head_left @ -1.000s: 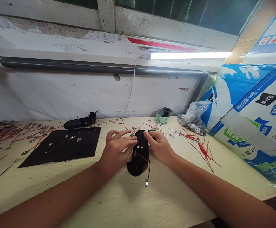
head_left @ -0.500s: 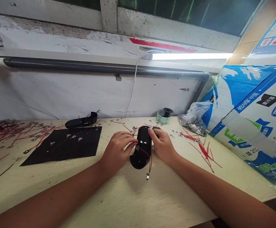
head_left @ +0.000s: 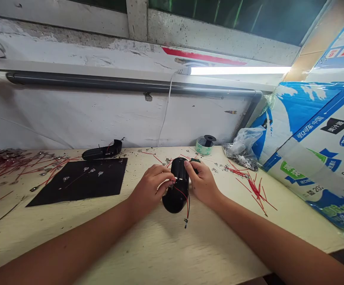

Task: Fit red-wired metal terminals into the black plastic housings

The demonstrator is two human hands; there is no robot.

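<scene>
A glossy black plastic shell (head_left: pixel 175 202), rounded at its near end, is held over the middle of the table. My right hand (head_left: pixel 203 180) grips its right side, thumb on top and fingers partly hidden behind. My left hand (head_left: pixel 155 181) is closed in a pinch at the shell's left side, its fingertips over the inside; what they pinch is too small to make out. A red wire (head_left: pixel 184 192) runs from near those fingertips across the shell. Together with a black wire it hangs past the right edge to a small connector (head_left: pixel 186 222).
On the left, a black mat (head_left: pixel 101 186) bears small metal pieces, with another black shell (head_left: pixel 102 151) behind it. Red-wired parts (head_left: pixel 8 160) heap at far left. A tape roll (head_left: pixel 204 146), a plastic bag (head_left: pixel 244 144), cut red wires (head_left: pixel 257 190) and a carton (head_left: pixel 314 146) lie right.
My left fingertips have shifted slightly right, further over the shell's inside. The hanging connector has swung slightly right and down. My right hand keeps its grip on the shell.
</scene>
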